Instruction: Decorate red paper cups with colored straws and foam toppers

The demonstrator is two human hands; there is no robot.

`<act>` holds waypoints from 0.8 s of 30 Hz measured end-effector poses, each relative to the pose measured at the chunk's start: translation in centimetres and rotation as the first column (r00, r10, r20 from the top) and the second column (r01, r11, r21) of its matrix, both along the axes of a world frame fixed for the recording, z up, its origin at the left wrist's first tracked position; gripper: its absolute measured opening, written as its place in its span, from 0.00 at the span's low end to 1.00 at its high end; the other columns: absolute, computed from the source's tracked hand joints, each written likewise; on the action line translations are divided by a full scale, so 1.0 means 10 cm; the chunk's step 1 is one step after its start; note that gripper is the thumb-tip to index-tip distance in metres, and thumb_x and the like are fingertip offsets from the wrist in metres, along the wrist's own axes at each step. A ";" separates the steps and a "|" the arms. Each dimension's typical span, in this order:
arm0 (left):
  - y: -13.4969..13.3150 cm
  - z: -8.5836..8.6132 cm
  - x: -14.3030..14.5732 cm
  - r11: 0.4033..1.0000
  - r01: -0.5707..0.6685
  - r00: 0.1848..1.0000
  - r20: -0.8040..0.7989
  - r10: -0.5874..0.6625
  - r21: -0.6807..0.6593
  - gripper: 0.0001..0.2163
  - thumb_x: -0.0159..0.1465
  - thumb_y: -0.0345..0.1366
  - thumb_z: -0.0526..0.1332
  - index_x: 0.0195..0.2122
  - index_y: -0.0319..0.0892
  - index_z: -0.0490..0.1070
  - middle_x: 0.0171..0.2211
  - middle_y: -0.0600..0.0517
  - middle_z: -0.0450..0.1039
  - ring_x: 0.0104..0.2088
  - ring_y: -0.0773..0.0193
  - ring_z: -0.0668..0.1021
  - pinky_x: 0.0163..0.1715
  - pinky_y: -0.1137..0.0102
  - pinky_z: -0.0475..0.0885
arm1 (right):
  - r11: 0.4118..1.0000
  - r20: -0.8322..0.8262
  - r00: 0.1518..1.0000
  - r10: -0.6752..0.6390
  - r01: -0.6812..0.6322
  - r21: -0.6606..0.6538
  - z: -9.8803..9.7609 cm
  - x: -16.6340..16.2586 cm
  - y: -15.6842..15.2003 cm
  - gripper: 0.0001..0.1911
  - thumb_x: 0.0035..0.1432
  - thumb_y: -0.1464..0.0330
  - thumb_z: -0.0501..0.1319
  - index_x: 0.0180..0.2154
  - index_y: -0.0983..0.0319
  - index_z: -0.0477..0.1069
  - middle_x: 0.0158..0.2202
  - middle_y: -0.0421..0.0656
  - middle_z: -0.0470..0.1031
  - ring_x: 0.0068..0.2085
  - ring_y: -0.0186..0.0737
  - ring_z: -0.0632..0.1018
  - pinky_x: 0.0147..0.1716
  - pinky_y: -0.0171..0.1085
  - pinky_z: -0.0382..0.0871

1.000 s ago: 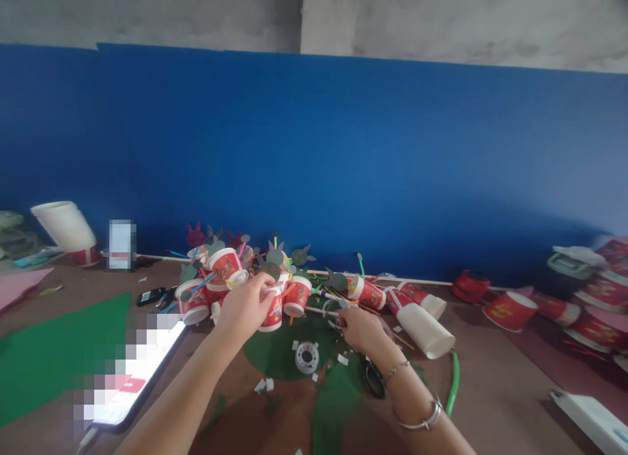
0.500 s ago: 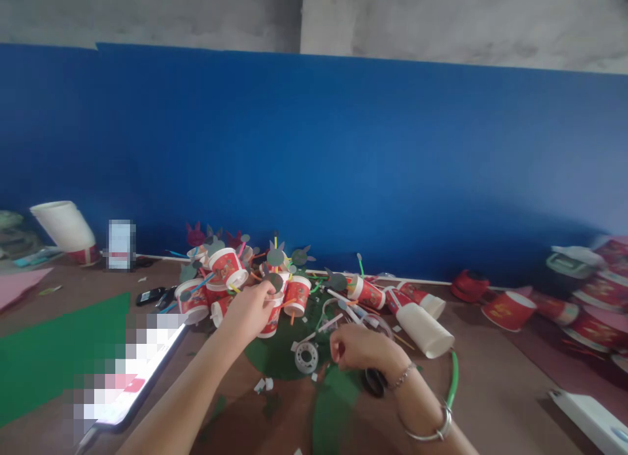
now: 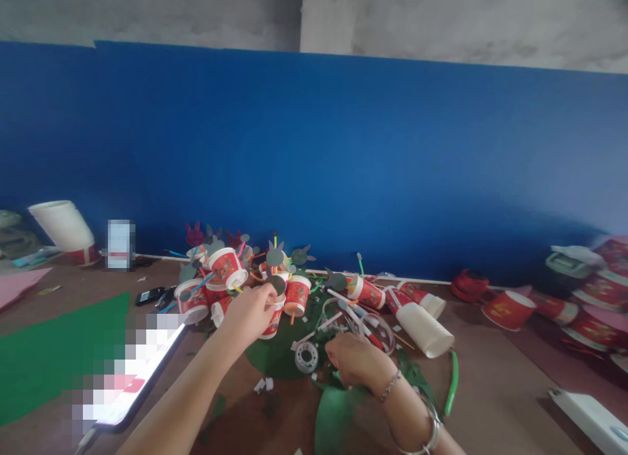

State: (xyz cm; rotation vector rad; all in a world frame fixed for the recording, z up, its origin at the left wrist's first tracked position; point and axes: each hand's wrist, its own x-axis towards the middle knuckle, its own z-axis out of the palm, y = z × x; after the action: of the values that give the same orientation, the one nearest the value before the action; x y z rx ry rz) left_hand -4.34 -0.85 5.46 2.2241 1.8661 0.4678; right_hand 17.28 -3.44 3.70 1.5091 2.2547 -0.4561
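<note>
My left hand (image 3: pixel 251 312) is closed at the rim of a small red-and-white paper cup (image 3: pixel 273 321) with a dark green paper circle (image 3: pixel 276 285) above it. Crowded around that hand are more red paper cups (image 3: pixel 297 295) fitted with coloured straws and paper animal shapes. Low over the table, my right hand (image 3: pixel 360 360) has its fingers curled down onto green paper scraps (image 3: pixel 416 376). Whatever is in those fingers is hidden. A white tape roll (image 3: pixel 307 357) lies between the hands, and a green paper sheet (image 3: pixel 338 416) lies below the right one.
A lit tablet (image 3: pixel 137 376), partly blurred out, lies at left beside green paper (image 3: pixel 63 350). White cup stacks (image 3: pixel 424 331) and a green straw (image 3: pixel 452 382) are at right. More red cups (image 3: pixel 508 310) stand farther right. A blue panel (image 3: pixel 314 161) rises behind the table.
My right hand has shifted slightly left and turned, now covering the black scissor handle seen before. More green scraps show beside it. The left hand stays at the cup.
</note>
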 end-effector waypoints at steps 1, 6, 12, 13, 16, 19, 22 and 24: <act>-0.01 0.01 0.00 1.000 0.001 1.000 0.008 -0.001 0.004 0.06 0.59 0.31 0.58 0.37 0.45 0.70 0.38 0.50 0.78 0.39 0.58 0.79 0.30 0.72 0.65 | 1.000 -0.027 1.000 0.011 -0.011 0.000 0.01 0.03 0.00 0.18 0.36 0.81 0.65 0.34 0.64 0.78 0.39 0.52 0.79 0.43 0.53 0.78 0.39 0.41 0.71; -0.01 0.04 0.01 1.000 0.000 1.000 0.017 0.001 -0.002 0.05 0.60 0.33 0.58 0.37 0.45 0.70 0.39 0.49 0.79 0.39 0.57 0.79 0.29 0.71 0.65 | 0.996 -0.150 0.988 0.043 -0.055 -0.077 0.05 0.27 0.05 0.18 0.40 0.82 0.56 0.30 0.62 0.79 0.31 0.43 0.81 0.34 0.41 0.80 0.28 0.31 0.68; 0.02 0.00 -0.01 1.000 0.020 0.999 0.027 -0.020 0.011 0.06 0.61 0.30 0.55 0.31 0.44 0.71 0.32 0.49 0.79 0.35 0.58 0.79 0.30 0.71 0.65 | 0.991 -0.202 0.979 0.024 -0.050 -0.124 0.02 0.38 0.12 0.19 0.39 0.82 0.54 0.29 0.62 0.80 0.28 0.42 0.81 0.31 0.38 0.79 0.24 0.28 0.64; 0.02 -0.01 -0.01 1.000 0.027 0.999 0.030 -0.028 0.014 0.06 0.60 0.30 0.55 0.31 0.44 0.71 0.31 0.49 0.78 0.34 0.59 0.79 0.30 0.71 0.65 | 0.992 -0.199 0.980 0.019 -0.043 -0.120 0.02 0.37 0.12 0.19 0.40 0.82 0.55 0.29 0.62 0.80 0.28 0.42 0.81 0.31 0.38 0.79 0.24 0.29 0.64; 0.03 -0.02 -0.01 0.999 0.033 0.999 0.029 -0.033 0.012 0.06 0.60 0.30 0.55 0.30 0.44 0.71 0.29 0.50 0.78 0.33 0.59 0.79 0.29 0.72 0.65 | 0.993 -0.193 0.981 0.007 -0.031 -0.118 0.03 0.35 0.12 0.17 0.41 0.82 0.55 0.28 0.62 0.80 0.28 0.43 0.81 0.32 0.39 0.79 0.26 0.30 0.65; 0.04 -0.02 -0.01 0.999 0.031 0.999 0.038 -0.032 0.012 0.06 0.60 0.29 0.55 0.31 0.44 0.71 0.30 0.49 0.78 0.34 0.59 0.79 0.31 0.72 0.66 | 0.994 -0.196 0.981 -0.001 -0.021 -0.109 0.05 0.32 0.12 0.17 0.42 0.82 0.55 0.28 0.63 0.79 0.29 0.44 0.81 0.33 0.40 0.79 0.28 0.30 0.65; 0.04 -0.02 -0.01 1.000 0.030 0.998 0.047 -0.031 0.008 0.06 0.60 0.29 0.56 0.31 0.44 0.71 0.31 0.49 0.79 0.35 0.58 0.79 0.32 0.71 0.66 | 0.996 -0.190 0.982 -0.013 -0.005 -0.092 0.04 0.30 0.12 0.16 0.41 0.82 0.56 0.27 0.64 0.79 0.29 0.45 0.81 0.33 0.41 0.78 0.26 0.31 0.64; 0.03 -0.01 -0.01 1.000 0.028 0.998 0.051 -0.028 0.003 0.06 0.60 0.29 0.56 0.31 0.44 0.71 0.31 0.48 0.79 0.35 0.58 0.79 0.32 0.71 0.66 | 0.997 -0.186 0.982 -0.018 0.003 -0.083 0.02 0.28 0.11 0.15 0.41 0.81 0.56 0.27 0.64 0.79 0.29 0.46 0.80 0.32 0.42 0.78 0.25 0.31 0.63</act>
State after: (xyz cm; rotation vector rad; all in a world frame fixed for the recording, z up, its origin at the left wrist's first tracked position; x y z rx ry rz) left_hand -4.48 -0.55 5.32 2.2153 1.8076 0.5174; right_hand 20.08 -2.29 3.90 1.4922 2.3366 -0.7121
